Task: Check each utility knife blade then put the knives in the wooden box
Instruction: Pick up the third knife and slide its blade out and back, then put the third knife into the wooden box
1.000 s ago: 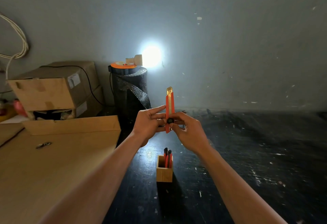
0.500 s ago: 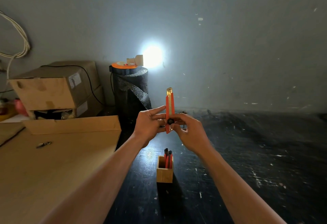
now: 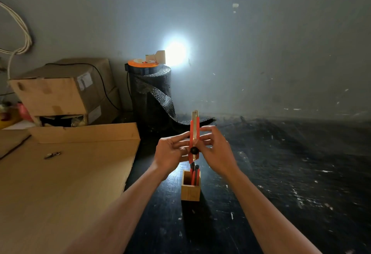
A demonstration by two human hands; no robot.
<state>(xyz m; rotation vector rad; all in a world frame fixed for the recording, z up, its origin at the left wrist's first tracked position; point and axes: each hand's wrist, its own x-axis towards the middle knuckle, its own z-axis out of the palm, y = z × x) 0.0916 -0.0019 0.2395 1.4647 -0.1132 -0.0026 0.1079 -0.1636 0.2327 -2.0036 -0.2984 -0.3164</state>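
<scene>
Orange utility knife (image 3: 194, 136) held upright between both hands, just above the wooden box (image 3: 190, 190). Left hand (image 3: 172, 153) pinches the knife body from the left, fingers clamped on it; right hand (image 3: 217, 150) grips it from the right, fingertips closed on the body too. Black lock wheel (image 3: 194, 150) sits low on the handle, facing the camera. Short length of blade (image 3: 194, 114) sticks out the top end. Knife's lower tip is close over the box opening, not inside.

The box stands on the dark floor (image 3: 281, 173), centre near; 2 knives (image 3: 195, 174) already stand in it (red and black handles, exact count hard to confirm). Flat cardboard sheet (image 3: 60, 183) lies to the left, with a small metal clip (image 3: 52, 155) on it. Stacked cardboard cartons (image 3: 60, 91) far left. Roll of black bubble wrap (image 3: 150, 97) far centre, with an orange-topped reel (image 3: 143, 64) on it and a bright lamp (image 3: 175, 53) against the wall.
</scene>
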